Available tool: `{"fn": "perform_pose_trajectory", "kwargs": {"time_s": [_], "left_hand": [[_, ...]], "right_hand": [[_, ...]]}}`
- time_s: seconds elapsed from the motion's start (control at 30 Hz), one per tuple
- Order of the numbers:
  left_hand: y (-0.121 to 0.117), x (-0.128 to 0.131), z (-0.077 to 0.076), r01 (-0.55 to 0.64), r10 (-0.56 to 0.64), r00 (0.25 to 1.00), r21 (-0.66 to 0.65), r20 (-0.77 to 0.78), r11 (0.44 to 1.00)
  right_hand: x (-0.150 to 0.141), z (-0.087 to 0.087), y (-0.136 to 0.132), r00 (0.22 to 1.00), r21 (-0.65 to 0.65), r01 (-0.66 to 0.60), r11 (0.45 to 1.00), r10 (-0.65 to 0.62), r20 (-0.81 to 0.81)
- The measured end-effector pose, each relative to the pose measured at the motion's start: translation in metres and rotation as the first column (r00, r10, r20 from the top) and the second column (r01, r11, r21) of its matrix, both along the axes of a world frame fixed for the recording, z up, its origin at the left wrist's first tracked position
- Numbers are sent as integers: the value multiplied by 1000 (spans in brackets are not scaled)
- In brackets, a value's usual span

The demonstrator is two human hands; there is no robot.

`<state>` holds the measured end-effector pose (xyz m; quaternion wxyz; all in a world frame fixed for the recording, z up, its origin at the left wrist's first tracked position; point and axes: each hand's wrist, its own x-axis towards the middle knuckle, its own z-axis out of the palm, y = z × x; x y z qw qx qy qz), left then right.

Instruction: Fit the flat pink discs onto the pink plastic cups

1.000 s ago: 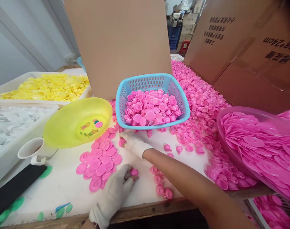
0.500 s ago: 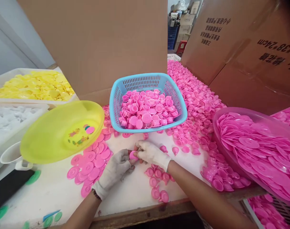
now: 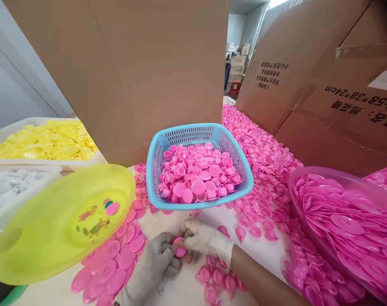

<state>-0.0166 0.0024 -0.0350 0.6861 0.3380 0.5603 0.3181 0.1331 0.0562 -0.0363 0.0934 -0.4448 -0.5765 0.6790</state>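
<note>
Both of my hands wear pale gloves with bare fingertips and meet just in front of the blue basket. Between them is a small pink toy saucer (image 3: 180,251), partly hidden by the fingers. My left hand (image 3: 156,261) pinches it from the left. From the right, my right hand (image 3: 204,240) grips its edge; whether a second piece is under the fingers I cannot tell. Flat pink saucers (image 3: 117,257) lie spread beside my left hand. Several small pink toy cups (image 3: 217,276) sit on the white tabletop (image 3: 180,293) below my right wrist.
The blue basket (image 3: 199,207) holds pink cups and saucers. A yellow basin (image 3: 53,204) stands left, a pink basin (image 3: 308,204) of saucers right. Pink cups (image 3: 266,144) heap behind. Trays of yellow pieces (image 3: 53,140) and white pieces (image 3: 15,187) stand left, beside cardboard (image 3: 161,63).
The view has tilted up, so the basket, basins and hands appear lower. Both hands still hold the pink saucer in nearly the same spot, its face turned slightly.
</note>
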Motion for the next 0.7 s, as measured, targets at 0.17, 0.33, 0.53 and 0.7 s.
{"fn": "perform_pose_trajectory", "kwargs": {"time_s": [0.17, 0.33, 0.53, 0.7], "left_hand": [[3, 2, 1, -1, 1, 1000, -29, 9, 1000], [1, 0, 2, 14, -10, 995, 31, -102, 999], [-6, -1, 6, 45, -27, 989, 128, -145, 991], [0, 1, -2, 69, -22, 960, 160, -280, 985]], "right_hand": [[-2, -3, -4, 998, 39, 31, 999, -33, 52], [2, -1, -1, 999, 16, -19, 1000, 20, -25], [-1, 3, 4, 998, -48, -63, 997, 62, -33], [-8, 0, 4, 999, 3, -39, 999, 39, 6]]}}
